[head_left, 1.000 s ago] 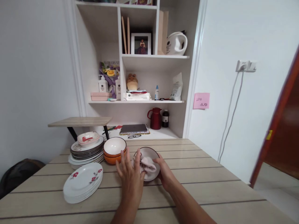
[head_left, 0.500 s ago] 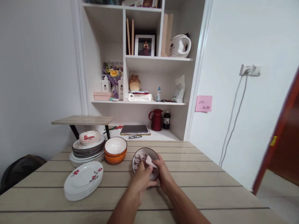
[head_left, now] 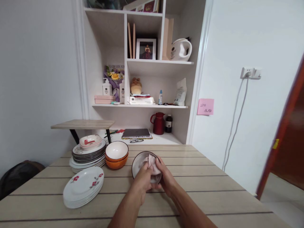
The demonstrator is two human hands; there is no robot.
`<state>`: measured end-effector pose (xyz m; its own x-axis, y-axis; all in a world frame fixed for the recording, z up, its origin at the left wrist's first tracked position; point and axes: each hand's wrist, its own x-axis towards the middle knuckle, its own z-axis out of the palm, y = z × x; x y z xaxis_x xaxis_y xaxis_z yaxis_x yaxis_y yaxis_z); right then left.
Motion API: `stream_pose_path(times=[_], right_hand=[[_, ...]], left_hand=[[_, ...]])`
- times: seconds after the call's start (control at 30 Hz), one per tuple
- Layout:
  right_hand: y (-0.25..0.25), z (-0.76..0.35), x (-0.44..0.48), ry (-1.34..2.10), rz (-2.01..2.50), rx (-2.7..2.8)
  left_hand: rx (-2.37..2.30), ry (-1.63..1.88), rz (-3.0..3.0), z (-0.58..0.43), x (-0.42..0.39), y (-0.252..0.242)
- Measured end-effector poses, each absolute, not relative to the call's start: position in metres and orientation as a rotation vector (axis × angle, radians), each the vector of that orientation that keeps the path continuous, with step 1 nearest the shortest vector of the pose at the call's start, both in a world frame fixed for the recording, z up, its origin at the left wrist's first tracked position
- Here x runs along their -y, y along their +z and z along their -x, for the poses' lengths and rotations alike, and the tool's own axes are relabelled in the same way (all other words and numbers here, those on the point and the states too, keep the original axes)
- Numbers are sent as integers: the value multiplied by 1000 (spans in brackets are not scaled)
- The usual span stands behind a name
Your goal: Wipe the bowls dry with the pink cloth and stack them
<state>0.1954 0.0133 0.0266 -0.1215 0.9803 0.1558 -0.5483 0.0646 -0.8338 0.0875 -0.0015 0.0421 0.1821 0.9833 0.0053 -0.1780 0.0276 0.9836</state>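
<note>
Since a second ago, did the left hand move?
Yes. The left hand slid right, away from the orange bowls, and curled onto the cloth in the bowl that the right hand holds.

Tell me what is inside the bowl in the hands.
A pink cloth lies bunched inside the bowl, pressed by the left hand; the right hand grips the rim. The bowl's bottom under cloth and hands is hidden.

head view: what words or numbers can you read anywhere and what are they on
"FLOWERS ST", cut off at its right end: bouquet's white backing.
"250": pink sticky note; its second handwritten line is unreadable.
Labels on the white jug, bottles and pouch: too small to read.
No text on the bowl or the cloth.
</note>
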Motion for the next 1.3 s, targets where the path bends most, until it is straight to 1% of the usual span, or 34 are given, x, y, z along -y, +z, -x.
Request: stream_pose_path(times=[0.1, 0.3, 0.43, 0.5, 0.7, 0.87, 1.07, 1.2, 1.3], right_hand=[[28, -199, -12, 1451, 609, 963], [39, -212, -11, 1472, 699, 811], [43, -214, -9, 1457, 776, 819], [43, -211, -10, 1485, 786, 848], [34, -203, -11, 1558, 828, 805], [30, -196, -8, 1533, 765, 859], [31, -196, -11, 1540, 743, 770], [30, -205, -16, 1624, 732, 647], [30, -207, -16, 1578, 765, 662]], left_hand=[[-1070, 1202, -1511, -86, -1, 33], [-1059, 1346, -1908, -99, 3, 18], [-942, 1355, -2136, -82, -7, 28], [-740, 1322, -2356, -69, -14, 42], [-528, 1147, -2399, -56, -18, 81], [-493, 1114, -2391, -53, -21, 83], [-412, 839, -2705, -41, -17, 91], [-381, 752, -2785, -32, -2, 100], [-384, 679, -2848, -30, 1, 95]])
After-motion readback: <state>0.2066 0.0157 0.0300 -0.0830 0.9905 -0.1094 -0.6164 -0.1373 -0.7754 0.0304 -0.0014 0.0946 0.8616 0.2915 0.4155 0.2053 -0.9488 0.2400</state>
